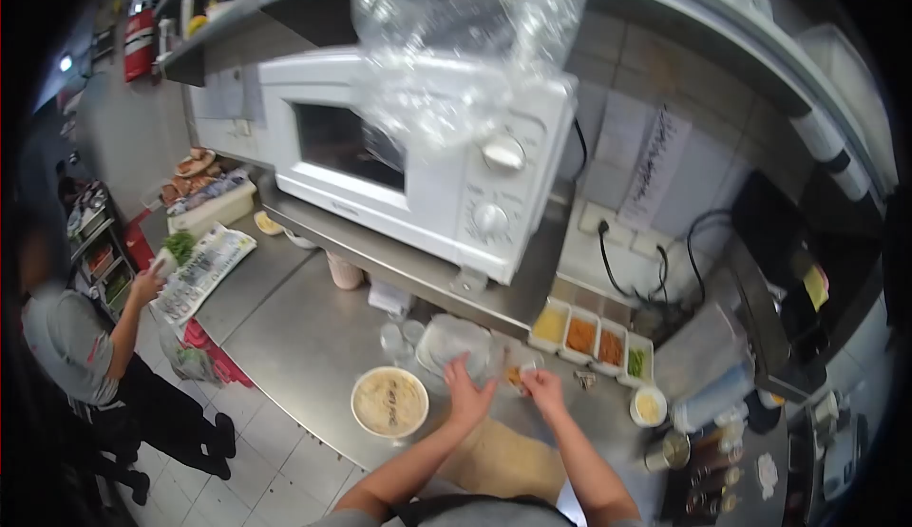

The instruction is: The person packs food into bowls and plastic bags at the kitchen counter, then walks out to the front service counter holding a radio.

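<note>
My left hand (467, 392) has its fingers apart, at the near edge of a stack of clear plastic lids or tubs (454, 342). Just right of it, the fingers of my right hand (544, 391) are pinched at the rim of a small clear container (514, 375) with orange-brown bits inside. To the left stands a round tub (389, 402) with a pale, marked lid. Small clear cups (401, 339) sit behind that tub. A tan board or sheet (503, 465) lies under my forearms.
A white microwave (408, 166) stands on a raised steel shelf, with plastic bags hanging before it. White trays of seasonings and chopped greens (589, 342) line the back right, near a small white bowl (648, 406) and bottles. A co-worker (85, 346) stands at left, holding greens over newspaper.
</note>
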A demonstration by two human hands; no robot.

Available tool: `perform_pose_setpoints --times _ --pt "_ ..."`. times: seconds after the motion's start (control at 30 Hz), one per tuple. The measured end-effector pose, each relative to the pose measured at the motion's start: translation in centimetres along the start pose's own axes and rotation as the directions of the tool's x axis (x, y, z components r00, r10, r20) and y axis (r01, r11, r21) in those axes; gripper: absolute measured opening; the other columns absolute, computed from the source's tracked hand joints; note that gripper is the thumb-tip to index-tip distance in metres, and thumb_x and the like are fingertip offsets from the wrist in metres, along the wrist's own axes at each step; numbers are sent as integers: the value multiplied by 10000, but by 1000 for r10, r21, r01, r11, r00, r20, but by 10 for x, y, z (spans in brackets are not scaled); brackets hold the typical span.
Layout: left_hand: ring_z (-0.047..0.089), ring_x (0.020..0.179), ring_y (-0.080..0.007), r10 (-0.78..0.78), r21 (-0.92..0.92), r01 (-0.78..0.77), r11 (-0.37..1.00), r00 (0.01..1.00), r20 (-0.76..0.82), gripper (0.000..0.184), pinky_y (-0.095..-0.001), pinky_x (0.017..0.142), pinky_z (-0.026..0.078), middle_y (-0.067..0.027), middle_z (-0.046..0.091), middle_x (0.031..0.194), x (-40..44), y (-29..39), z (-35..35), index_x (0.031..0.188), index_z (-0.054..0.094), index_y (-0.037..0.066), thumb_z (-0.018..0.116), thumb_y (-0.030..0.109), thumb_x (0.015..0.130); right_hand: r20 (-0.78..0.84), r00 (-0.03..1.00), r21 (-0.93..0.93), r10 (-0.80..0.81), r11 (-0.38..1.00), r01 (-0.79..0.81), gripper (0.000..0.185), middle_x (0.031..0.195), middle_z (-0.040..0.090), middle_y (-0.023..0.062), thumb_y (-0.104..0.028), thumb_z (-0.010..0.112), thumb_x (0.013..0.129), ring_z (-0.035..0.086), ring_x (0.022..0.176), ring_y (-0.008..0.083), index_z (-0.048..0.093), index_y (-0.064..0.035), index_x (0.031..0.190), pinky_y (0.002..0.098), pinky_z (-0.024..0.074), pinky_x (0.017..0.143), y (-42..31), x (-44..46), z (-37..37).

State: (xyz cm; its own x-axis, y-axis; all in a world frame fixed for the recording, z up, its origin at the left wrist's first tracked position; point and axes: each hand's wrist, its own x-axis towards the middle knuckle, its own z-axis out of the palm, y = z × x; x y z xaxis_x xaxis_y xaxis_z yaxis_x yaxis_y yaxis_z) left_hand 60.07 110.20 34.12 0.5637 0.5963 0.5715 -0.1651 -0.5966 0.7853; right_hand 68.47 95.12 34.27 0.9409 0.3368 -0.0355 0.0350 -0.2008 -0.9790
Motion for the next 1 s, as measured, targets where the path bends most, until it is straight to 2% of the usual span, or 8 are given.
perform_pose_setpoints --times 0.03,0.1,0.2,0.27,0.4,0.47,0.7,1.0 --pt "526 872 -320 44 20 -45 999 997 71 368 -347 750 426 -184 549 941 -1 -19 10 1023 520 -17 631 154 716 4 1000 0 13 1000 -13 152 665 590 13 -167 594 837 493 533 68 604 -35 763 214 403 499 -1 2 3" --pt "561 771 -329 -273 -69 350 934 827 491 364 -363 690 455 -182 560 955 7 -13 4 1023 526 -26 622 175 735 -7 997 84 77 994 -76 141 655 585 15 -157 584 833 506 533 83 603 -38 759 222 410 491 -11 3 12" --pt "595 699 -270 -225 -133 337 932 827 515 305 -339 631 477 -129 599 892 -4 -25 31 994 552 -27 604 195 793 -14 985 171 170 971 -165 116 666 588 26 -135 564 831 522 539 103 595 -43 768 237 421 482 -12 7 15" --pt "577 702 -143 -379 -643 747 169 652 657 254 -280 586 466 -22 605 824 -4 -6 27 1002 565 -8 587 184 839 6 982 312 188 933 -180 103 675 592 33 -124 554 830 527 538 112 590 -46 774 245 423 476 -4 11 13" --pt "591 706 -121 -462 -607 774 180 612 643 184 -242 591 490 -33 612 809 11 -3 26 965 584 7 536 160 875 32 989 331 146 932 -148 77 703 603 44 -105 542 828 548 548 131 575 -56 779 258 438 475 21 16 18" --pt "592 690 -116 -359 -437 747 501 640 680 188 -246 577 499 -41 612 824 7 -38 53 1007 583 17 550 133 862 44 990 303 131 943 -138 69 706 606 45 -103 551 823 555 556 131 582 -52 787 261 445 481 9 12 22" --pt "552 616 -88 -443 -465 800 378 598 668 177 -230 507 460 -13 596 768 15 -29 42 983 605 43 584 144 839 85 996 200 6 979 -23 68 738 628 52 -31 595 777 568 573 107 618 -6 836 254 456 479 12 17 23" --pt "485 533 -46 -436 -401 750 526 642 630 107 -211 453 371 29 584 687 17 -25 41 890 637 53 576 110 822 40 986 -8 -160 987 161 65 599 577 27 -28 615 769 517 489 81 624 20 725 238 408 425 1 14 22"
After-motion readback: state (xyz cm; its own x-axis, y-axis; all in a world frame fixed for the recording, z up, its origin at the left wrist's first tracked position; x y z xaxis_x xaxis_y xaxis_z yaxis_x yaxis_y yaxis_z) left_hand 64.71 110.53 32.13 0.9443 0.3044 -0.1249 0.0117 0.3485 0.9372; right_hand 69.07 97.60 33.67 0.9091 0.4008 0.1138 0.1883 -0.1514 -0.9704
